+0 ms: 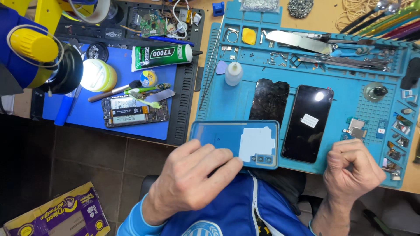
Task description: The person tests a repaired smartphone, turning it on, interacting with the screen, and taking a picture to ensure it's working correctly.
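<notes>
Black phone screens (288,118), two; hands (192,175), two

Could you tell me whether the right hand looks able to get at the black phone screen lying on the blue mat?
Probably yes: the right hand is a closed fist holding nothing, resting at the mat's near edge just beside the black phone screen, with nothing between them.

Wooden workbench (326,17) under bright light; dark tiled floor (87,161) below; cardboard box (61,216) on floor.

I see back cover (235,140): glossy blue plastic | screen (307,123): glossy black glass | mat (350,100): matt blue, probably silicone | tweezers (341,61): bare metal
</notes>
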